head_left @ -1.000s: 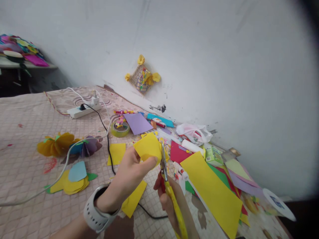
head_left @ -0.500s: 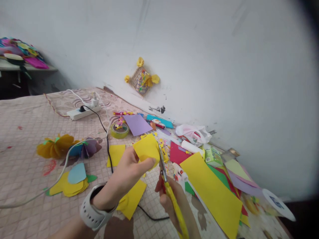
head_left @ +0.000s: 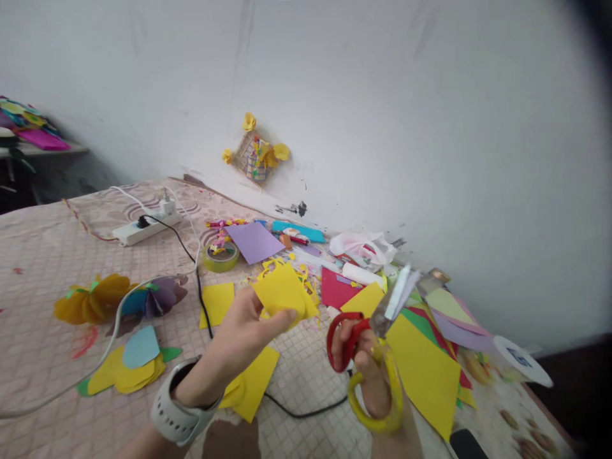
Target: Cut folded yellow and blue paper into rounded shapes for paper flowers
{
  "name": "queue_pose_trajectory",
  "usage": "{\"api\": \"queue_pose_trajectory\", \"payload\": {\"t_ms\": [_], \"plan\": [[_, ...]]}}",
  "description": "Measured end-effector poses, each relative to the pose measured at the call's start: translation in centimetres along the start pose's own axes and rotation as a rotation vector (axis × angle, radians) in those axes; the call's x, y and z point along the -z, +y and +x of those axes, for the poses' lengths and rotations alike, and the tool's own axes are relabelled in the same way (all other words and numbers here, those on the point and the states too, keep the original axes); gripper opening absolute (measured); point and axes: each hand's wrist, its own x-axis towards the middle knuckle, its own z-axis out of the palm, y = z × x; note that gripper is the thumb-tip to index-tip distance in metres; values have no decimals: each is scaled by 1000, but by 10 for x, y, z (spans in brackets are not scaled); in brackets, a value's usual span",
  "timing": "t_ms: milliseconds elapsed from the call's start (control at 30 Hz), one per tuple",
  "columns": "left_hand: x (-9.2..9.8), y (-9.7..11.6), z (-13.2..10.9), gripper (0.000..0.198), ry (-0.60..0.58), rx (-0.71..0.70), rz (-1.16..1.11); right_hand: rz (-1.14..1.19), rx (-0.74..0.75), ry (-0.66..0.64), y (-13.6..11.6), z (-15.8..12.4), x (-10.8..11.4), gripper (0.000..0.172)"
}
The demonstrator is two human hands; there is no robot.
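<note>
My left hand (head_left: 251,338), with a white watch on its wrist, pinches a piece of yellow paper (head_left: 280,290) between thumb and fingers above the table. To the right, my right hand (head_left: 370,366) has its fingers through the red and yellow handles of a pair of scissors (head_left: 385,319). The blades point up and away, slightly blurred, apart from the paper. Beneath my left hand lie a yellow sheet (head_left: 258,382) and a smaller yellow square (head_left: 217,303). Yellow paper scraps (head_left: 308,287) are strewn just behind the held piece.
A power strip (head_left: 148,229) and cables lie at the left. Paper flowers (head_left: 95,299) and cut yellow and blue petals (head_left: 141,347) sit nearer. Further back are a tape roll (head_left: 220,258) and a purple sheet (head_left: 255,241). A large yellow sheet (head_left: 421,370) lies at right, near a phone-like black object (head_left: 466,444).
The scissors have left the paper's edge and moved right, turning so their blades point up and rightward. My left hand still holds the yellow paper. The view has shifted slightly.
</note>
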Motion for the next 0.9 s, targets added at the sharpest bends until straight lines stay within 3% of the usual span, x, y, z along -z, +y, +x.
{"api": "queue_pose_trajectory", "payload": {"t_ms": [133, 233, 433, 633, 767, 833, 900], "plan": [[-15, -7, -3, 15, -250, 28, 198, 34, 4, 83, 5, 3, -14, 34], [-22, -14, -5, 19, -339, 41, 316, 0, -71, 151, 7, 2, -17, 27], [-21, -18, -4, 15, -314, 67, 427, 1, -109, 237, 10, -1, -15, 24], [-22, -24, 0, 20, -385, 80, 263, 8, -113, 338, 15, 3, -22, 27], [-21, -24, 0, 17, -351, 85, 193, -59, -95, 291, 3, 4, -26, 25], [-16, -22, 2, 16, -247, 64, 161, -114, -66, 180, -4, 2, -29, 27], [-9, -20, 4, 17, -68, 32, 112, -120, -76, 49, -6, -1, -32, 34]]}}
